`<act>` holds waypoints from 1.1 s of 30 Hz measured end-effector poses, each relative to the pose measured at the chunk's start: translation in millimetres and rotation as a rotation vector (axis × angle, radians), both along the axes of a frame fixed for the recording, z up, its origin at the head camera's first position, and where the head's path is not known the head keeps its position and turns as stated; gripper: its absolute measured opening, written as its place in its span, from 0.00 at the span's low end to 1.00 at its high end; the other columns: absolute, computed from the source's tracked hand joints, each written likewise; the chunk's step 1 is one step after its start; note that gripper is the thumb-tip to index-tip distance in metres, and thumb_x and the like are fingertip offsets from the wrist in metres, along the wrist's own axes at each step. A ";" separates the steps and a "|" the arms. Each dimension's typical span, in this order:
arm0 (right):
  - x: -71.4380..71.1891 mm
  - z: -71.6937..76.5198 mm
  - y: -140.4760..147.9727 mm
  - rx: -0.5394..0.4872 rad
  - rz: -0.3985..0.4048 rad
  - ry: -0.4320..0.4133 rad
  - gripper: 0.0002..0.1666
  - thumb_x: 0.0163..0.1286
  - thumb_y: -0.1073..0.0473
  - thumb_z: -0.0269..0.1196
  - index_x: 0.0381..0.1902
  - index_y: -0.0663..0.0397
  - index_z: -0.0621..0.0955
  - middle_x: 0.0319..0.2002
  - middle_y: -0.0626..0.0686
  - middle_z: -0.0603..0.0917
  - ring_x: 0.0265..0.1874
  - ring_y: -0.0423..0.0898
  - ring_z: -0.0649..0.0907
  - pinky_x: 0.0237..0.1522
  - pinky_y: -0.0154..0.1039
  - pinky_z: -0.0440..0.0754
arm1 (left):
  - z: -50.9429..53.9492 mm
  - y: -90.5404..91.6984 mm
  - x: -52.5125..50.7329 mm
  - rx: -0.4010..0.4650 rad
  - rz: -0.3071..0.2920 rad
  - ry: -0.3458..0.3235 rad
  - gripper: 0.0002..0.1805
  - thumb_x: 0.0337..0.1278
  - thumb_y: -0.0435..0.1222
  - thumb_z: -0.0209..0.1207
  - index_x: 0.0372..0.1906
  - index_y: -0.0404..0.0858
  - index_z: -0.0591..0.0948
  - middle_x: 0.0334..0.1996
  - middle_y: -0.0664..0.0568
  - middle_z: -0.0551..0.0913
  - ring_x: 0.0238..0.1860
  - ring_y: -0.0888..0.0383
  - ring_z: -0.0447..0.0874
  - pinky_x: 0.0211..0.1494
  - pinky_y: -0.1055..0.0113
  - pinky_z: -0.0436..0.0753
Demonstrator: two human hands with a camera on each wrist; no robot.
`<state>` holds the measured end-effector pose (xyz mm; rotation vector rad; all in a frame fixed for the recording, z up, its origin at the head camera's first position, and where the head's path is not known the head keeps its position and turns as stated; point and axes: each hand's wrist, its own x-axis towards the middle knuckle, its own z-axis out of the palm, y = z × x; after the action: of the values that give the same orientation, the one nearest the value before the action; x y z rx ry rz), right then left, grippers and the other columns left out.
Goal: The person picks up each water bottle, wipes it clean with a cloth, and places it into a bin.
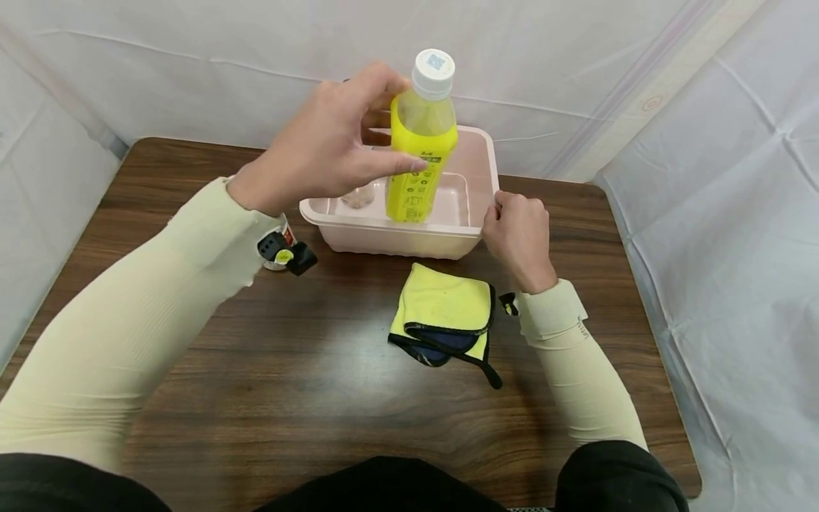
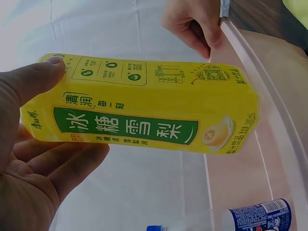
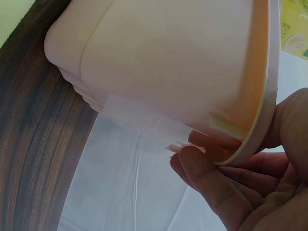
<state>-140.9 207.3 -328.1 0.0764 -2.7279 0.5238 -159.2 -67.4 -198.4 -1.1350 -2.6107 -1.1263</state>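
My left hand (image 1: 323,146) grips a yellow-labelled drink bottle (image 1: 422,160) with a white cap, holding it over the pink plastic basin (image 1: 399,240). In the left wrist view the bottle's label (image 2: 130,103) shows green panels and a pear picture, with the thumb on one side and fingers on the other. At the basin's right end, my right hand (image 1: 521,238) pinches the rim; the right wrist view shows thumb and fingers (image 3: 211,187) on either side of that rim (image 3: 269,96). The bottle and left hand hide part of the basin's inside.
A folded yellow cloth (image 1: 448,302) with black edging lies before the basin on the wooden table (image 1: 288,398). In the left wrist view, a blue can (image 2: 262,216) and a clear blue-capped bottle (image 2: 185,222) appear low. A cylindrical container (image 1: 275,265) is partly hidden by the left wrist.
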 end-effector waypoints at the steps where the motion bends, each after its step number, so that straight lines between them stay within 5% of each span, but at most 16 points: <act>1: -0.3 -0.1 -0.1 0.001 0.001 0.001 0.23 0.71 0.68 0.50 0.13 0.54 0.67 0.13 0.52 0.65 0.17 0.51 0.67 0.22 0.41 0.64 | -0.4 0.3 -1.1 -0.001 0.003 -0.008 0.32 0.64 0.41 0.70 0.66 0.35 0.70 0.65 0.49 0.83 0.63 0.56 0.86 0.64 0.62 0.86; 16: -0.7 -1.0 -1.9 0.017 -0.018 0.005 0.21 0.69 0.68 0.51 0.14 0.56 0.70 0.14 0.58 0.73 0.18 0.52 0.70 0.23 0.48 0.72 | -13.5 3.8 -20.0 0.034 0.023 -0.088 0.32 0.63 0.39 0.71 0.66 0.34 0.69 0.65 0.47 0.82 0.66 0.51 0.84 0.67 0.57 0.84; 22: -0.5 -0.7 -2.5 0.035 -0.036 0.011 0.20 0.69 0.68 0.52 0.15 0.58 0.72 0.17 0.63 0.79 0.19 0.56 0.75 0.27 0.57 0.81 | -19.6 8.2 -31.0 -0.002 0.062 -0.150 0.34 0.64 0.39 0.71 0.68 0.35 0.67 0.68 0.46 0.80 0.69 0.51 0.81 0.70 0.58 0.82; 33: -0.3 1.9 -6.9 0.062 -0.051 -0.029 0.18 0.70 0.68 0.50 0.19 0.62 0.78 0.22 0.67 0.84 0.23 0.61 0.83 0.30 0.60 0.85 | -38.1 16.7 -51.9 -0.061 0.101 -0.271 0.37 0.67 0.40 0.68 0.72 0.38 0.61 0.73 0.46 0.74 0.74 0.50 0.75 0.74 0.56 0.78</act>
<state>-141.3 200.4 -326.1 0.0153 -2.7660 0.4298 -211.1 -50.6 -236.5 -0.9046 -2.8852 -1.2672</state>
